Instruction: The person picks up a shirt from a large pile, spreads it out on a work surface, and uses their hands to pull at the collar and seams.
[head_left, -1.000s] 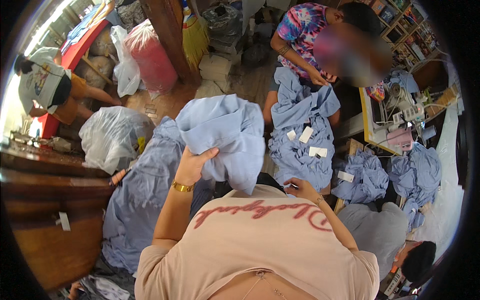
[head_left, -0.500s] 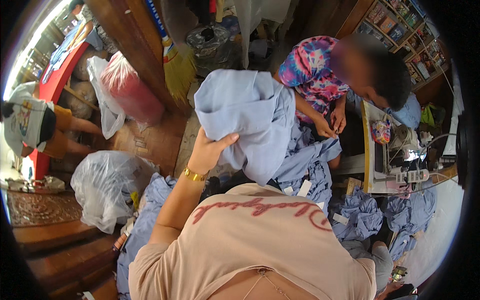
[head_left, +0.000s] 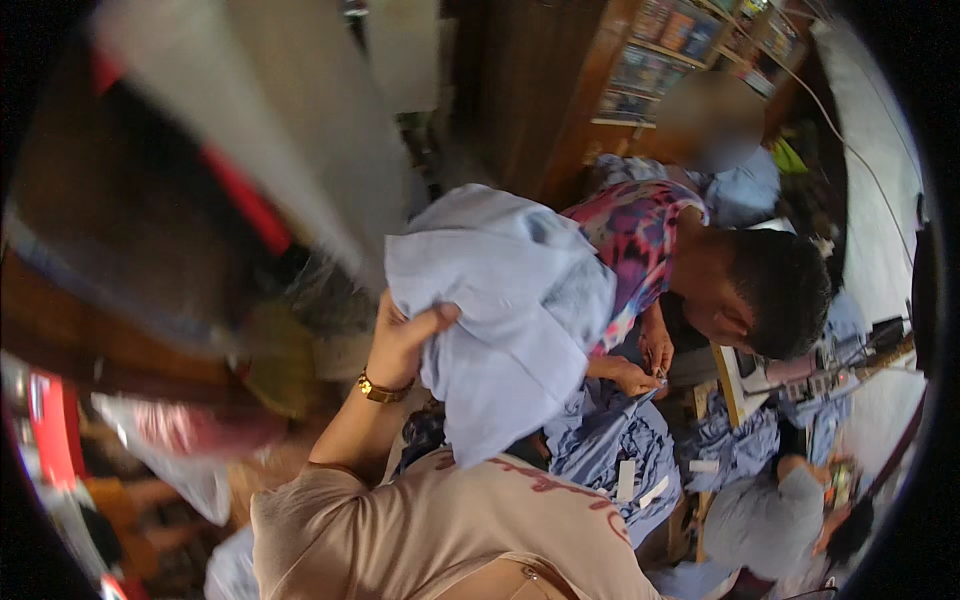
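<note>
1. Left hand (head_left: 402,335) clamps a light blue garment (head_left: 500,310), thumb over the fabric, raised at chest height.
2. Right hand hidden; grip can't be told.
3. More blue garments (head_left: 610,450) lie tagged below, apparently unhandled.

I've got one view only, head cam, fisheye, so no overlap w/ another. It looks down and fwd over my chest, which fills the bottom centre. It sits very close: my left hand (head_left: 400,340) and the blue garment (head_left: 510,320) take the frame centre. Upper left is blurred. A co-worker (head_left: 700,270) sits centre right, shelves (head_left: 690,40) bend along the top right rim.
</note>
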